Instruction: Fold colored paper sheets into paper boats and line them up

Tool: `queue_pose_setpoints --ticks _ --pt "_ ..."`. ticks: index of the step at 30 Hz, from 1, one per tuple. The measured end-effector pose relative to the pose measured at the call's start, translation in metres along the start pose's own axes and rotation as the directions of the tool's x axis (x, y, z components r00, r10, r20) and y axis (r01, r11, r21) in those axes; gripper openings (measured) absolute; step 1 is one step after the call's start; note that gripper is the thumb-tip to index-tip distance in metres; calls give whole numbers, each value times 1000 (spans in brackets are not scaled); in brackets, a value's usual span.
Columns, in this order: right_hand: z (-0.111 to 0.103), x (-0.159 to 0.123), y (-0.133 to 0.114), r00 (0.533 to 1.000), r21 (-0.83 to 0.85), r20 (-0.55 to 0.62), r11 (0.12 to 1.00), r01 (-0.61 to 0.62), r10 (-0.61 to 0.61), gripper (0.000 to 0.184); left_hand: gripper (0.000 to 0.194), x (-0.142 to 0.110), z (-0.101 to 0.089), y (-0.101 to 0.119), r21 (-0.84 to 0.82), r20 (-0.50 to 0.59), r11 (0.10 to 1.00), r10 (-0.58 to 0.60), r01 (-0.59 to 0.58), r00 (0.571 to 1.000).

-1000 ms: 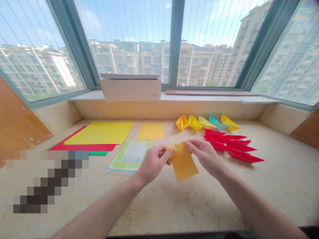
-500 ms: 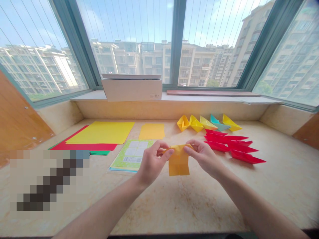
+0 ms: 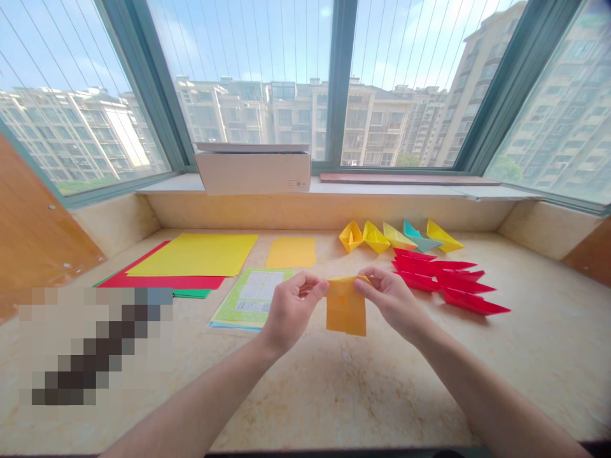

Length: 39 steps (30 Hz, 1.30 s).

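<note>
A folded orange-yellow sheet of paper [image 3: 346, 312] hangs upright above the counter, held along its top edge. My left hand [image 3: 293, 308] pinches its upper left corner between thumb and fingers. At the upper right corner my right hand [image 3: 389, 299] grips it the same way, fingertips partly behind the paper. Creases show on the sheet's face. Beyond my right hand lie several red paper boats [image 3: 465, 280]. Behind those stands a row of yellow and blue paper boats [image 3: 377, 237].
Large yellow sheets [image 3: 195, 254] lie over red and green ones at the left. Small orange-yellow sheets [image 3: 290, 252] and a green packet [image 3: 226, 305] are near my left hand. A white box [image 3: 252, 172] sits on the windowsill. A blurred patch [image 3: 95, 350] covers the left front.
The lower part of the paper has swung slightly to the right, and my left thumb has shifted a little along its top edge. Both hands keep their hold.
</note>
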State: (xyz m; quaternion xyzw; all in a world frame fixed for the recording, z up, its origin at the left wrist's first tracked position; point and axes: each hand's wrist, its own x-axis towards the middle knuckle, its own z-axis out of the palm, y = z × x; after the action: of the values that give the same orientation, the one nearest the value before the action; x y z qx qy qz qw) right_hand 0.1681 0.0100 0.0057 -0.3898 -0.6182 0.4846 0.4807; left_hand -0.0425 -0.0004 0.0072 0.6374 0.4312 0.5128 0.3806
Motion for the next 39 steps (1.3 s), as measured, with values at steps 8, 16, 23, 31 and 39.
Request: queue_pose_setpoints --ticks 8,16,23,31,39 --pt "-2 -1 1 1000 5 25 1000 6 -6 21 30 3 2 1 -205 140 977 -29 58 990" --pt "1 -2 -2 999 42 35 999 -17 15 23 32 1 3 4 -112 279 987 -79 114 957" --pt "0 -1 1 1000 0 -8 1000 -7 7 22 29 2 2 4 -89 274 988 -99 127 957" --pt "5 -4 -2 999 -122 18 991 48 -46 16 38 0 1 1 -18 288 996 -79 88 954" --pt "3 -3 -4 999 -206 25 978 39 -34 18 41 0 3 3 -23 296 994 -97 108 950"
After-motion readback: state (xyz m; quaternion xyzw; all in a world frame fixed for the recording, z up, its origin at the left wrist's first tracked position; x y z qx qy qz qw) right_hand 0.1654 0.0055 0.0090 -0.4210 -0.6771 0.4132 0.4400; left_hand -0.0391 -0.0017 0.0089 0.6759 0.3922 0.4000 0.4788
